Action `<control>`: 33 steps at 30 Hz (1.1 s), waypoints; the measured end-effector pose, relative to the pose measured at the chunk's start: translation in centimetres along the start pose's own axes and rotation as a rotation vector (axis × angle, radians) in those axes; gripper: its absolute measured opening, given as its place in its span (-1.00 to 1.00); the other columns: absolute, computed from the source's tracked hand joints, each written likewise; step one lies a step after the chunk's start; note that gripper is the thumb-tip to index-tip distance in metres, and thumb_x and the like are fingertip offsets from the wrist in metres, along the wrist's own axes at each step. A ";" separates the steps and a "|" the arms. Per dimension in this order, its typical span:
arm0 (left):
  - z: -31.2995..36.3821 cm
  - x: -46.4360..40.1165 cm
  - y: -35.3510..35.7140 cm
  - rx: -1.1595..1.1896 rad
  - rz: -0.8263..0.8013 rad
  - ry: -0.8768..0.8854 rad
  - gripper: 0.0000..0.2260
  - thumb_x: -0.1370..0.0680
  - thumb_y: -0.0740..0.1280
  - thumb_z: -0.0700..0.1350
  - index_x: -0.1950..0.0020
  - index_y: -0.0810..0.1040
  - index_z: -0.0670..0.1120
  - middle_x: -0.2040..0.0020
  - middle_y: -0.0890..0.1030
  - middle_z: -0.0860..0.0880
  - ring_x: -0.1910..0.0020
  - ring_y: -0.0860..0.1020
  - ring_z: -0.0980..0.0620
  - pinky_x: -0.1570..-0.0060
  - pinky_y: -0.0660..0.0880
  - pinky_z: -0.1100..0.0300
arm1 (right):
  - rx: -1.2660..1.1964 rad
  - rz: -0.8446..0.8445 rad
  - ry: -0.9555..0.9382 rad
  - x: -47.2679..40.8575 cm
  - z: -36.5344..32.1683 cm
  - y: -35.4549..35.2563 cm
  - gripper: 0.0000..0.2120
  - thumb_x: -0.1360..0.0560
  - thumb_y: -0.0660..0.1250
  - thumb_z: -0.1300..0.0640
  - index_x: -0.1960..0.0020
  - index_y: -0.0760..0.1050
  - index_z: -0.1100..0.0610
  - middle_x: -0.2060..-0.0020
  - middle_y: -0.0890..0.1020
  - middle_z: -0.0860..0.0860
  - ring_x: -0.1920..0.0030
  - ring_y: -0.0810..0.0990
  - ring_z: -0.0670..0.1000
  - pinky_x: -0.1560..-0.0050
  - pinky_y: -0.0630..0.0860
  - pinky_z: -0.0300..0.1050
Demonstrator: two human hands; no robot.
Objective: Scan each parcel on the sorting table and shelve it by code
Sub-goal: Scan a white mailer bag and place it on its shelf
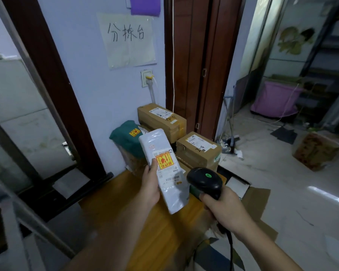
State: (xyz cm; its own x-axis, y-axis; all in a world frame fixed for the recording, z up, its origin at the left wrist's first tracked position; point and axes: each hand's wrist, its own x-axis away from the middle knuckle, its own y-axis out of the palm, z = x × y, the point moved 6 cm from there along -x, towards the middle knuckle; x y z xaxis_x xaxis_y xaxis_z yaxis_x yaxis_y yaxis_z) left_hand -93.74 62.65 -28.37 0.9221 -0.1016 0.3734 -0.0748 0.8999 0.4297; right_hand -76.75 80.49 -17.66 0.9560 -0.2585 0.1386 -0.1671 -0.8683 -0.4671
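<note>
I am at the scanning step: my left hand (149, 187) grips a white plastic mailer (164, 169) along its left edge, thumb across the front beside the yellow-and-red sticker (164, 160), and holds it up over the wooden sorting table (164, 231) with its label side towards me. My right hand (224, 209) is wrapped round the handle of a black barcode scanner (205, 180), whose head sits just beside the mailer's right edge with a green light showing on top; its cable hangs below my wrist. The barcode (174, 178) lies low on the label, very near the scanner's nose, so I judge the next move is to angle the head onto those bars, get a read, then find the shelf code and carry the parcel off. I cannot read any code on the mailer from here. At the back of the table, against the wall, other parcels wait: a brown carton (160, 120) stacked high with handwriting by its label, a second carton (199, 148) just right of it marked in pen, and a teal-wrapped bag (125, 135) with a small yellow sticker to the left. All are sealed, so what they hold is hidden. On the floor to the right stands an open cardboard box (317, 151); I cannot tell what is in it. The shelving (325, 55) through the doorway is blurred.
</note>
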 end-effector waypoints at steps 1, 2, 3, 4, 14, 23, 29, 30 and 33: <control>0.4 0.9 -0.3 -0.017 -0.005 -0.001 -0.59 -0.67 0.29 0.15 -0.48 0.47 0.05 -0.13 0.75 -0.07 -0.01 0.75 -0.09 0.10 0.66 -0.08 | 0.002 0.021 -0.009 1.2 -0.5 0.2 -0.87 -0.51 0.38 0.19 0.15 0.52 0.24 0.43 0.58 0.06 0.54 0.51 -0.16 0.53 0.40 -0.35; 0.8 2.0 -0.5 -0.036 -0.009 0.000 -0.60 -0.67 0.29 0.16 -0.47 0.48 0.05 -0.12 0.75 -0.07 0.01 0.75 -0.09 0.13 0.65 -0.06 | -0.003 0.045 -0.018 2.6 -1.0 0.4 -0.86 -0.51 0.37 0.19 0.16 0.52 0.26 0.45 0.57 0.05 0.54 0.51 -0.14 0.53 0.40 -0.33; 1.3 3.1 -0.8 -0.053 -0.014 0.002 -0.60 -0.67 0.27 0.16 -0.47 0.48 0.05 -0.10 0.75 -0.07 0.04 0.75 -0.09 0.15 0.65 -0.05 | -0.015 0.067 -0.026 3.9 -1.4 0.7 -0.87 -0.51 0.37 0.20 0.18 0.52 0.24 0.47 0.55 0.03 0.54 0.50 -0.14 0.53 0.40 -0.33; 1.6 4.3 -1.2 -0.073 -0.018 0.001 -0.61 -0.68 0.26 0.17 -0.46 0.49 0.05 -0.07 0.75 -0.06 0.07 0.76 -0.08 0.15 0.65 -0.04 | -0.028 0.088 -0.033 5.4 -1.9 1.1 -0.88 -0.51 0.37 0.21 0.19 0.51 0.22 0.49 0.53 0.01 0.55 0.48 -0.15 0.53 0.39 -0.33; 3.3 18.0 -5.5 -0.260 -0.122 0.060 -0.66 -0.66 0.30 0.15 -0.35 0.50 0.00 -0.06 0.73 -0.07 0.01 0.74 -0.12 0.02 0.68 -0.09 | -0.048 0.184 -0.093 21.3 -4.9 4.3 -0.95 -0.49 0.35 0.22 0.12 0.50 0.18 0.45 0.54 0.01 0.46 0.53 -0.08 0.44 0.45 -0.25; 4.4 29.9 -9.5 -0.240 -0.104 0.141 -0.66 -0.66 0.32 0.14 -0.35 0.50 -0.01 -0.05 0.75 -0.05 0.05 0.76 -0.09 0.20 0.65 0.03 | 0.013 0.172 -0.181 32.1 -7.0 5.1 -0.92 -0.47 0.38 0.18 0.11 0.52 0.19 0.44 0.56 0.01 0.45 0.55 -0.07 0.42 0.49 -0.22; 5.9 39.2 -15.5 -0.350 -0.065 0.285 -0.67 -0.67 0.30 0.15 -0.36 0.54 0.03 -0.08 0.75 0.03 0.01 0.74 0.04 0.06 0.66 0.09 | 0.027 0.046 -0.272 38.9 -9.3 8.1 -0.88 -0.46 0.36 0.20 0.17 0.47 0.25 0.51 0.47 -0.01 0.49 0.43 -0.05 0.45 0.37 -0.16; 6.3 40.7 -16.9 -0.377 -0.041 0.311 -0.65 -0.66 0.29 0.17 -0.37 0.54 0.03 -0.08 0.75 0.04 -0.03 0.73 0.03 -0.03 0.66 0.04 | 0.027 0.013 -0.294 39.9 -10.0 8.9 -0.89 -0.47 0.36 0.22 0.18 0.46 0.22 0.52 0.46 -0.04 0.49 0.42 -0.07 0.47 0.35 -0.22; 8.0 45.2 -21.3 -0.405 0.043 0.356 -0.66 -0.65 0.28 0.23 -0.34 0.56 0.09 -0.10 0.74 0.05 -0.10 0.71 -0.01 -0.22 0.62 -0.13 | 0.025 -0.088 -0.359 43.2 -12.4 12.0 -0.86 -0.50 0.35 0.24 0.22 0.45 0.16 0.56 0.47 -0.06 0.54 0.42 -0.12 0.52 0.35 -0.29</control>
State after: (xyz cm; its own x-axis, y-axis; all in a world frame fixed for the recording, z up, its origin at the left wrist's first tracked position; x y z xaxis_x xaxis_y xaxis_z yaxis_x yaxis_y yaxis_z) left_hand -53.56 35.51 -14.05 0.9983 0.0259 0.0514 -0.0282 0.9987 0.0427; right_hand -40.49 53.67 -6.42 0.9908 -0.0146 -0.1343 -0.0790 -0.8689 -0.4886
